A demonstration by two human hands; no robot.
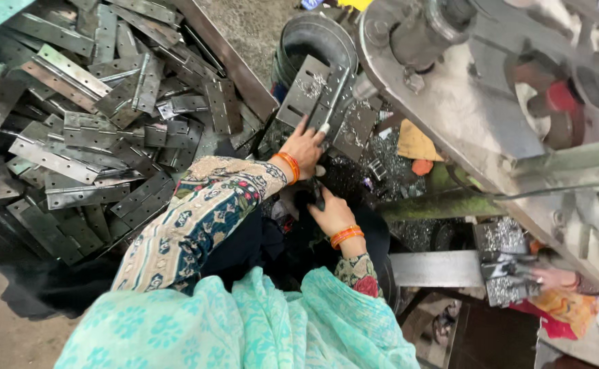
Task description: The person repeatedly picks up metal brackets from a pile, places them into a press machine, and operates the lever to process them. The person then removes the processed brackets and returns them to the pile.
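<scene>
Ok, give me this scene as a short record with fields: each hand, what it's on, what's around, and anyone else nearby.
left hand: grips the metal hinge held up toward the machine
right hand: closed around a small dark part, kind unclear
machine: grey metal, upper right
hinge pile: many flat metal hinges heaped at left
bucket: dark, behind the held hinge
metal shavings: scattered below the machine
other person's hand: lower right, on shaving-covered metal pieces

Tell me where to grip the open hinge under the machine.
Grip the open hinge on its bare left leaf, coming from the near lower edge beside the left hand. That flat leaf juts clear, while the machine crowds the right leaf and the knuckle ridge runs down the middle.
</scene>
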